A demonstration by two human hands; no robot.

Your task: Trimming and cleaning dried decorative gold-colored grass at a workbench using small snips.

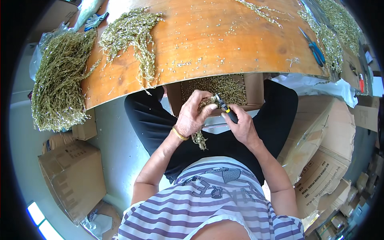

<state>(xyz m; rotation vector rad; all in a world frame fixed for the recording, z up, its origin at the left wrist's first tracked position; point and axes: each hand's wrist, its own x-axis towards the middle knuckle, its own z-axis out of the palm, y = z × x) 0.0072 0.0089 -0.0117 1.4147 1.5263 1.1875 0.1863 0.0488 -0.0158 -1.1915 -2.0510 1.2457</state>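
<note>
My left hand grips a strand of small green-beige artificial sprigs that hangs down over my lap. My right hand holds a pair of small cutters with a black and yellow handle, its jaws at the top of the strand beside my left fingers. Both hands are above an open cardboard box between my knees, which is filled with cut sprig pieces.
A wooden tabletop lies ahead, strewn with small bits. A sprig bundle rests on it; a bigger one hangs off the left edge, more at right. Blue-handled scissors lie right. Cardboard boxes flank my legs.
</note>
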